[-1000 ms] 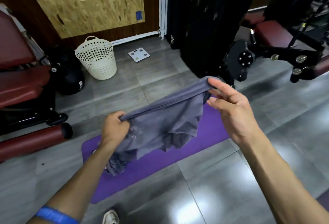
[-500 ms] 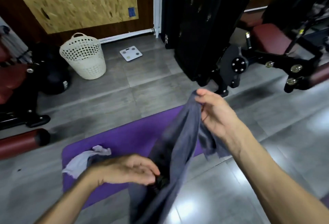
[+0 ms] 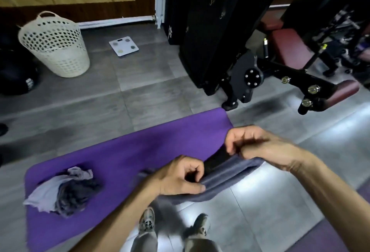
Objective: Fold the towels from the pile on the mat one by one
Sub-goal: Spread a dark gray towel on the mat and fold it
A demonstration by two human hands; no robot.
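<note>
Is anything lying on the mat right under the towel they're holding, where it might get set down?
Nothing visible does. Both hands, left hand and right hand, hold the grey towel over bare purple mat. The towel pile sits apart, at the mat's left end.

The right hand (image 3: pixel 258 147) is smeared by motion, so its fingers run together and the exact hold on the grey towel (image 3: pixel 226 179) cannot be made out. The left hand (image 3: pixel 178 177) covers the towel's near end, and the right hand covers its far end. Both forearms are cut off by the bottom and right edges. In the pile of towels (image 3: pixel 64 191) on the mat (image 3: pixel 124 151), the number of towels cannot be counted. The mat's near corner runs under the left arm. The two shoes (image 3: pixel 148 221) are blurred. The black bag (image 3: pixel 16 71) is cut by the left edge, and the print on it is too small to read.
</note>
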